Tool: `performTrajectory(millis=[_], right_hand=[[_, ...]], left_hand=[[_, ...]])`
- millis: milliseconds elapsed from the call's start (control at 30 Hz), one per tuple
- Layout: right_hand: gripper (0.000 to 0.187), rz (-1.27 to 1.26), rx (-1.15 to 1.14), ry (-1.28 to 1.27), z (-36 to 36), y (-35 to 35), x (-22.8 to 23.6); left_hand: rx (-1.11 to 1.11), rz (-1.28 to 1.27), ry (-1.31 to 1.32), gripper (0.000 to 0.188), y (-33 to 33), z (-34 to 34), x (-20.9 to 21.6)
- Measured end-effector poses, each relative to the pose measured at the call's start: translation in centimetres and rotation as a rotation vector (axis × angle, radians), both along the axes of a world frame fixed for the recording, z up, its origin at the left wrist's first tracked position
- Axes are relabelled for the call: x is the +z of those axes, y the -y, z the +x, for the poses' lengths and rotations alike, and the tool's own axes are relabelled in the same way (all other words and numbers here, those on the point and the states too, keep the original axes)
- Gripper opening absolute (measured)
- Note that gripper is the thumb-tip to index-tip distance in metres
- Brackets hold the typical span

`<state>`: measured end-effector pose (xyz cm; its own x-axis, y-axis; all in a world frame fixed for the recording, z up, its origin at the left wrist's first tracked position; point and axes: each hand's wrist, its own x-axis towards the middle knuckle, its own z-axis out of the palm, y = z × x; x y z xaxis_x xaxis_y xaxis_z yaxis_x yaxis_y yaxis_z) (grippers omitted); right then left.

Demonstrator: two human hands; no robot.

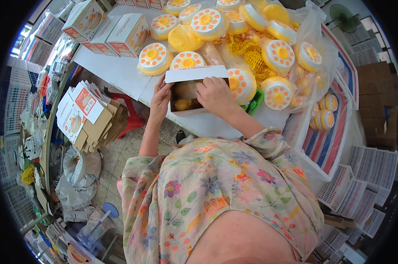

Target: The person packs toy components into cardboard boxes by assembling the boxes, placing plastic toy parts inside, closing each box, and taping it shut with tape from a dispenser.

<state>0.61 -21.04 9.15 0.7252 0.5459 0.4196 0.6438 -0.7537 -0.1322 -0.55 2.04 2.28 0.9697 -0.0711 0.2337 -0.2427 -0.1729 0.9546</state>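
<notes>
An open cardboard box (191, 113) with a raised white flap (196, 74) sits at the near edge of the white table. Inside it lies a yellow item (184, 104) beside something in clear plastic. My left hand (161, 99) grips the box's left side, thumb and fingers at the rim. My right hand (215, 94) reaches over the right side, its bent fingers close together at the opening. What those fingertips hold, if anything, is hidden. Just right of the box rests a round white-and-yellow toy (242, 86) with orange dots.
Many similar round toys (206, 24) and yellow netted pieces (254, 57) are heaped behind the box. Closed boxes (128, 35) stand at the back left. Flattened cartons (87, 116) are stacked on a red stool (127, 116). A green object (255, 102) lies right of the box.
</notes>
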Motion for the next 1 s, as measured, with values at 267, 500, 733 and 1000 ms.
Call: performTrajectory(millis=[267, 500, 733, 1000], right_hand=[[0.029, -0.113, 0.051, -0.019, 0.7, 0.1, -0.3], [0.038, -0.023, 0.143, -0.178, 1.9, 0.4, -3.4], [0.043, -0.143, -0.144, -0.231, 2.2, -0.2, -6.3], [0.051, 0.613, -0.139, -0.272, 1.1, 6.9, -3.5]], left_hand=[[-0.154, 0.051, -0.144, 0.057, -0.8, 3.1, -1.5], [-0.096, 0.201, -0.131, 0.088, 0.7, 2.9, 0.0], [-0.065, 0.393, 0.054, 0.085, 1.1, 3.3, -2.8], [0.056, -0.245, -0.160, 0.092, 2.9, 1.2, -7.6]])
